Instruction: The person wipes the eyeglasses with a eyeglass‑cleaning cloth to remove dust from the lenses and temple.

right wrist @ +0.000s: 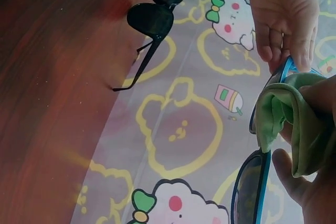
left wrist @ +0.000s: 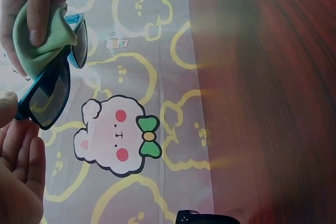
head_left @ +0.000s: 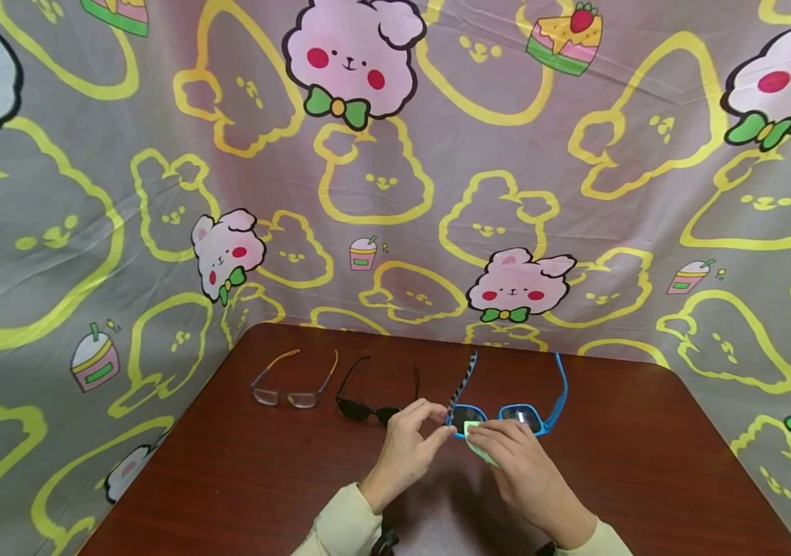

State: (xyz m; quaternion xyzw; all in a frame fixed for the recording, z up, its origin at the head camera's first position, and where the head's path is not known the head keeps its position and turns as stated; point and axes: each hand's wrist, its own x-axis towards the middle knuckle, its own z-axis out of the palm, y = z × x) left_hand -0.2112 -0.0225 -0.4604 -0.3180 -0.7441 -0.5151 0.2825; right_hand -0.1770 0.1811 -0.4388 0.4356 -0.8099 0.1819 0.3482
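Blue-framed sunglasses (head_left: 554, 413) are held up over the table, lenses toward me and temples pointing away. My left hand (head_left: 409, 444) pinches their left corner by the hinge, thumb and fingers on the frame. A light green cloth (head_left: 484, 446) is pinched in my right hand (head_left: 531, 475), bunched against the left lens near the bridge. In the left wrist view the cloth (left wrist: 42, 45) folds over the frame above the dark lens (left wrist: 50, 95). The right wrist view has the cloth (right wrist: 294, 119) between the right thumb and fingers, covering part of the blue frame (right wrist: 262, 182).
Black sunglasses (head_left: 368, 409) lie on the brown table (head_left: 229, 471) just left of my left hand. Farther left are clear-lensed eyeglasses (head_left: 289, 398) with orange-tipped temples. A patterned curtain (head_left: 381, 185) encloses the table at the back and sides.
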